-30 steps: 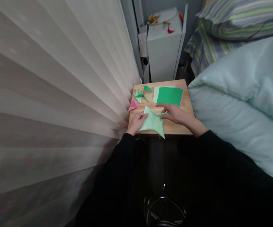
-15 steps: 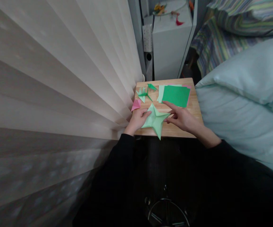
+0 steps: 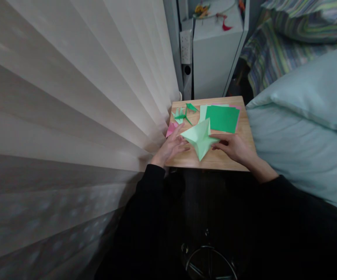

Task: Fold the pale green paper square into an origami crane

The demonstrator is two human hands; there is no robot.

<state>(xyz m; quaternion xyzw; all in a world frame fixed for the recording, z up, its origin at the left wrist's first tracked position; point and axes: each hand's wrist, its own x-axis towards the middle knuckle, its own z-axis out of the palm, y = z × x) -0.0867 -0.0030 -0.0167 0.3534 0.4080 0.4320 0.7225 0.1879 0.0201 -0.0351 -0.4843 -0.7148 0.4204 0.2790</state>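
Note:
A light green folded paper star (image 3: 199, 139) with pointed arms is above the wooden table (image 3: 191, 161). My right hand (image 3: 234, 147) pinches its right-hand point between thumb and fingers. To the left of the paper, my left hand (image 3: 172, 147) has its fingers spread, and nothing is in its grasp. A pink folded paper piece (image 3: 171, 128) lies just beyond the left fingers, partly covered by them. Farther back are green folded paper pieces (image 3: 181, 115) and a small dark green one (image 3: 191, 107). A stack of green paper sheets (image 3: 222, 118) lies behind the right hand.
A pleated pale curtain (image 3: 121, 77) hangs close along the table's left side. Light blue bedding (image 3: 296, 128) borders the right side. Behind the table stands a white cabinet (image 3: 215, 66) with small ornaments on top. A round metal stool base (image 3: 210, 260) shows below on the dark floor.
My left hand has let go of the light green paper star and its fingers have spread. The star has turned and shifted slightly right and up, held by my right hand.

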